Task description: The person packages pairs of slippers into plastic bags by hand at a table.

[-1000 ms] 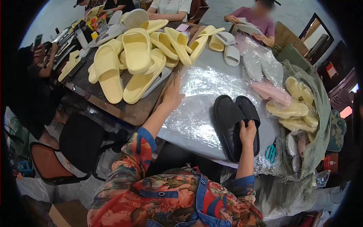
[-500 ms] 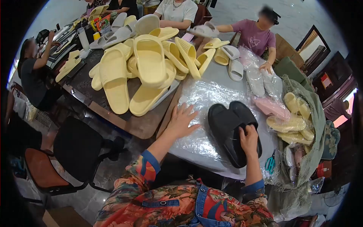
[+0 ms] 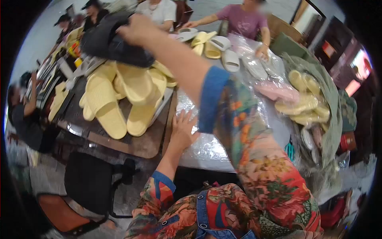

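My right hand (image 3: 138,30) is stretched far forward and closed on black slippers (image 3: 105,42), which are blurred by motion and held above the heap of yellow slippers (image 3: 107,101). Whether both black ones are in the grip is hard to make out. Flat on a stack of clear plastic bags (image 3: 207,149) rests my left hand (image 3: 184,129), its fingers spread and holding nothing. My right forearm hides part of the bags and of the table behind them.
Grey slippers (image 3: 230,60) and bagged slippers (image 3: 254,65) lie beyond the bags. A sack with bagged yellow slippers (image 3: 304,105) stands at right, near teal scissors (image 3: 289,150). A person in purple (image 3: 242,20) touches the bagged pair. A black chair (image 3: 89,179) is at left.
My right hand has carried the black slippers from the plastic bags forward and left over the yellow heap. My left hand stays on the bags. The view has shifted.
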The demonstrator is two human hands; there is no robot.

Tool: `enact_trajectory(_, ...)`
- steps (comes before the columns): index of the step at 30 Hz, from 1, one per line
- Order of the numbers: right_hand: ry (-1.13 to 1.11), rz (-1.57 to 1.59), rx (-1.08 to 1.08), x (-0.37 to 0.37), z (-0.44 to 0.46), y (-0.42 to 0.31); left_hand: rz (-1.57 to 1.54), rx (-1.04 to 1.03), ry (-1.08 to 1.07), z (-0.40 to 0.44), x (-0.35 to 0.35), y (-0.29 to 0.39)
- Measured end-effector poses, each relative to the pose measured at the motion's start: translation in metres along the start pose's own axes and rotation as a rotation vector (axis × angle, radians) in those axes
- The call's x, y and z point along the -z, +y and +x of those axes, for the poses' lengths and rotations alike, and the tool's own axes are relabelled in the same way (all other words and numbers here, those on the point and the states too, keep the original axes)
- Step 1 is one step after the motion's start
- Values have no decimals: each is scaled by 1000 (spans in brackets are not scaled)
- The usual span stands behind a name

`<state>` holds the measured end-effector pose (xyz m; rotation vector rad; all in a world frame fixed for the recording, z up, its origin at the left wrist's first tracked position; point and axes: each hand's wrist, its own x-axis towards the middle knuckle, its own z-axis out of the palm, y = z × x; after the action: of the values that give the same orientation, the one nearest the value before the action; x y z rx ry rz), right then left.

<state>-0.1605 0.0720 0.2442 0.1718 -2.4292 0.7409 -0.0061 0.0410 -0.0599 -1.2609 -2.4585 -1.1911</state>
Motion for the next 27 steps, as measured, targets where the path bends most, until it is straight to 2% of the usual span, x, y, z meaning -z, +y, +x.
enact_trajectory(1, 25, -141, 139, -35, -4, 9, -119, -17, 24, -1, -7, -9)
enact_trajectory(2, -128, -79, 27, -35, -24, 2, -135, -26, 34, -2, -5, -9)
enact_trajectory(4, -235, -292, 147, -46, -54, 6, -66, -50, 25, 1, 5, 0)
enact_trajectory(7, -11, -341, 344, -49, -70, 16, 99, -128, 5, 7, 8, 10)
enact_trajectory(9, 267, -291, 438, -43, -83, 18, 155, -168, -20, 7, 3, 0)
enact_trajectory(12, 407, -100, 542, -20, -121, 19, 173, -214, -75, 10, 2, -3)
enact_trajectory(14, 446, 56, 595, 4, -169, 22, 449, -439, -91, 14, 7, -8)
enact_trajectory(16, 225, 129, 518, 38, -228, 29, 306, -286, -101, 8, 1, -8)
enact_trajectory(17, 212, 281, 480, 59, -254, 27, 234, -212, -98, 5, -2, -7)
enact_trajectory(19, 205, 497, 421, 106, -301, 22, 339, -123, -123, 9, 1, -5)
enact_trajectory(20, 158, 712, 410, 132, -322, 16, 390, -79, -139, 10, 2, -2)
enact_trajectory(23, 27, 1063, 625, 201, -351, -7, 379, -31, -151, 12, 8, 14)
enact_trajectory(24, 52, 1067, 706, 213, -358, -13, 354, -31, -154, 13, 7, 11)
enact_trajectory(27, 37, 1068, 665, 223, -374, -20, 373, -43, -166, 13, 6, 6)
